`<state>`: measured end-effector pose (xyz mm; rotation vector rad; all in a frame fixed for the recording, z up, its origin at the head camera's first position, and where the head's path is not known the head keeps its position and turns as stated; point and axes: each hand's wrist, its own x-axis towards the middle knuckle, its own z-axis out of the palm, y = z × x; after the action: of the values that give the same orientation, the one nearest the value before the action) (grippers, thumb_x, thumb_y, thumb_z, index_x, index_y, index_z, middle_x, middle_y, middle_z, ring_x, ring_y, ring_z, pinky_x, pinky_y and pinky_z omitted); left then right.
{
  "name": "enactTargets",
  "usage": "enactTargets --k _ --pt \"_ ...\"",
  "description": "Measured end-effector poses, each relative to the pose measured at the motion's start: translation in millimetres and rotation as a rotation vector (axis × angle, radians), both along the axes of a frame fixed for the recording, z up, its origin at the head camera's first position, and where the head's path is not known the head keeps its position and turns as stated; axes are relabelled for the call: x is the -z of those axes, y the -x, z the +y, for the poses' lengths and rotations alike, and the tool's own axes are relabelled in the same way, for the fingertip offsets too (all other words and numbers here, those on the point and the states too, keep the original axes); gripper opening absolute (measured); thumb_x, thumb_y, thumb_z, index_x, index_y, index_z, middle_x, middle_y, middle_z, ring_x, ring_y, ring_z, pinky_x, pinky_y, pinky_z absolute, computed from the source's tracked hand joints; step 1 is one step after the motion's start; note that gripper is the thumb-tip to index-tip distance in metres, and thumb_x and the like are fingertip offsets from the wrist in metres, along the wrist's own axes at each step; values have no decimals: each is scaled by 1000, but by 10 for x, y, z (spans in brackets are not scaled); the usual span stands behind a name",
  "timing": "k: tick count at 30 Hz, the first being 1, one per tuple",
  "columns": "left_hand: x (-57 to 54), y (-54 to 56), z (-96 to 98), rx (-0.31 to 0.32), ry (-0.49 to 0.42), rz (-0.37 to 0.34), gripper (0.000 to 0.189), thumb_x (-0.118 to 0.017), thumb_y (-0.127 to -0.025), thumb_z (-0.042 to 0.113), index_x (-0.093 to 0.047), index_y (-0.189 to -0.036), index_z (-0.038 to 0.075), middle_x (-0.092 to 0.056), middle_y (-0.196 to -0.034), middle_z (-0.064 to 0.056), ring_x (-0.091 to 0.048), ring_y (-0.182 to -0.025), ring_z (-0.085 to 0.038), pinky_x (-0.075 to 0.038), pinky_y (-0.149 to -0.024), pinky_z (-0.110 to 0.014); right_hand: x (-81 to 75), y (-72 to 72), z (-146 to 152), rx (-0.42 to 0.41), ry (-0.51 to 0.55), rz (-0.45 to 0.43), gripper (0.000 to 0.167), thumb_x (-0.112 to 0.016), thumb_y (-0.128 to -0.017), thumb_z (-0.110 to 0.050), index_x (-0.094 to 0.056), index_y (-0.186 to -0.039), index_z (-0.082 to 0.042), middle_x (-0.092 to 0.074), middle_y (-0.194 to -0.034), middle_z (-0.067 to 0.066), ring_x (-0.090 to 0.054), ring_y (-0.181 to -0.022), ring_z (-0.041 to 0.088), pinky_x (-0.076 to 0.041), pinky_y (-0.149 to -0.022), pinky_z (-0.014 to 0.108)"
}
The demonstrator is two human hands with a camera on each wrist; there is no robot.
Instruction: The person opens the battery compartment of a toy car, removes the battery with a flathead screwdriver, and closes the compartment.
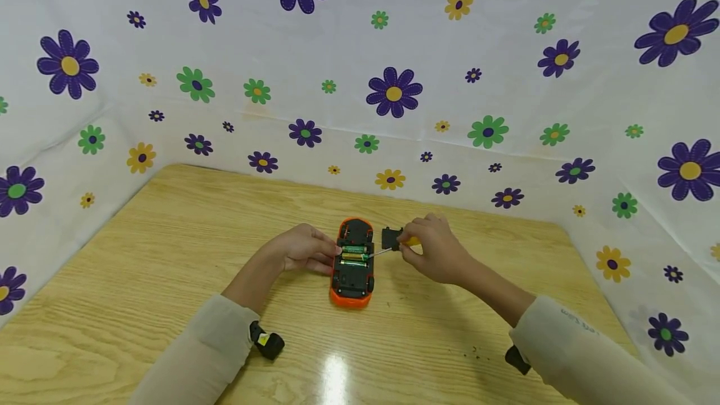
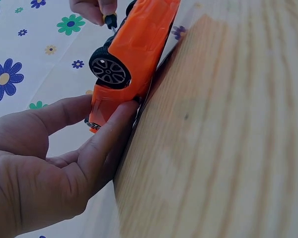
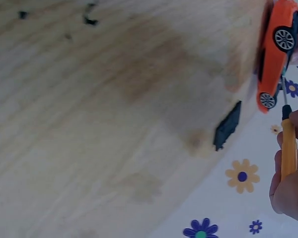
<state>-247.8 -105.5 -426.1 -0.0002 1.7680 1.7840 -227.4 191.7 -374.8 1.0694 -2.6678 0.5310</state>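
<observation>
An orange toy car (image 1: 353, 280) lies upside down on the table, its black underside facing up. Three green-and-gold batteries (image 1: 354, 257) sit across its open battery compartment. My left hand (image 1: 304, 249) holds the car by its left side, thumb and fingers against the orange body (image 2: 144, 44). In my right hand (image 1: 435, 250) is a screwdriver with a yellow handle (image 3: 289, 148); its thin metal shaft (image 1: 381, 251) points left, with the tip at the right end of the middle battery. Behind that shaft, right of the car, lies a black battery cover (image 1: 390, 238).
The wooden table (image 1: 225, 217) is bordered by a white flowered cloth (image 1: 337, 49) at the back and sides. Small dark bits (image 1: 475, 351) lie on the table near my right forearm. A black wrist camera (image 1: 270, 344) sits under my left sleeve.
</observation>
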Motion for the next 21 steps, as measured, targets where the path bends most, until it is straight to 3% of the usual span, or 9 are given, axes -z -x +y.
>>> enactTargets --k 10,15,21 --pt "2 -8 -5 -3 -8 -12 40 -63 -100 2 -53 -134 -17 -67 -119 -27 -71 -101 -31 -63 -87 -43 273 -37 119 51 160 -194 7 -73 -94 -6 -71 -101 -8 -74 -104 6 -59 -95 28 -43 -91 63" --pt "5 -5 -13 0 -11 -10 42 -64 -100 3 -53 -136 -16 -67 -119 -26 -71 -102 -30 -63 -87 -43 257 -42 127 29 145 -176 8 -72 -94 -6 -71 -102 -7 -72 -103 5 -59 -96 28 -45 -90 61" --pt "7 3 -19 2 -19 -11 38 -64 -100 3 -56 -132 -16 -70 -114 -25 -72 -96 -28 -64 -86 -42 104 -22 115 0 53 -89 11 -75 -92 -7 -73 -103 -7 -73 -103 3 -58 -93 25 -44 -85 54"
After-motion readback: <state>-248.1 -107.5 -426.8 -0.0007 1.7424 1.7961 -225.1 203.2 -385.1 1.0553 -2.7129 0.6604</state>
